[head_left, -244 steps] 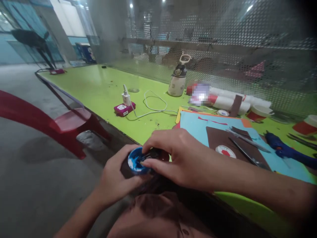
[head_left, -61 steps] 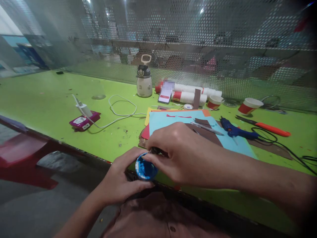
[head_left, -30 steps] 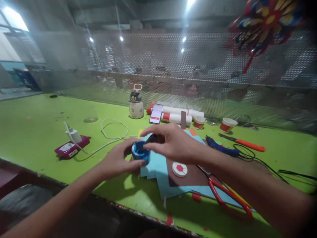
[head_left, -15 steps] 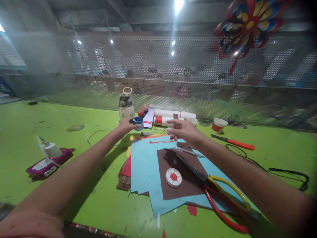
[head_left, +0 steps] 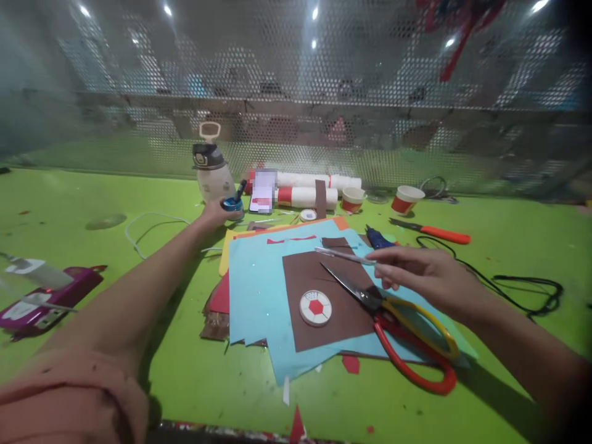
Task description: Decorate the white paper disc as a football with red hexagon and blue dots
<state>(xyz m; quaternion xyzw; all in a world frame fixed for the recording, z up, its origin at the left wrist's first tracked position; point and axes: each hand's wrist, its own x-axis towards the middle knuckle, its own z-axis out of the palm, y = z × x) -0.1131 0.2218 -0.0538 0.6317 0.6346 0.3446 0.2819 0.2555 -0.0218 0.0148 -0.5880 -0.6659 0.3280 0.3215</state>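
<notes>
My left hand [head_left: 213, 216] is closed around the side of a small blue-rimmed jar [head_left: 232, 208] with a dark stick standing in it, beside the white bottle. At the right, my right hand [head_left: 407, 266] pinches the end of a silvery tweezer-like tool [head_left: 346, 254] over the papers. Below that tool, large scissors [head_left: 370, 298] with red and yellow handles lie on brown paper [head_left: 296, 277] and blue paper [head_left: 252, 296]. A white disc with a red hexagon [head_left: 316, 308] rests on the brown sheet.
Behind the papers are a bottle [head_left: 213, 179], a phone [head_left: 263, 192], white rolls [head_left: 300, 197] and paper cups [head_left: 407, 201]. Red-handled pliers [head_left: 444, 234] and a black cable [head_left: 513, 290] lie right. A purple power strip [head_left: 74, 290] is left.
My right hand has moved right and nearer, from above the papers onto the silvery tool's end. My left hand remains at the blue jar. The view has tilted down.
</notes>
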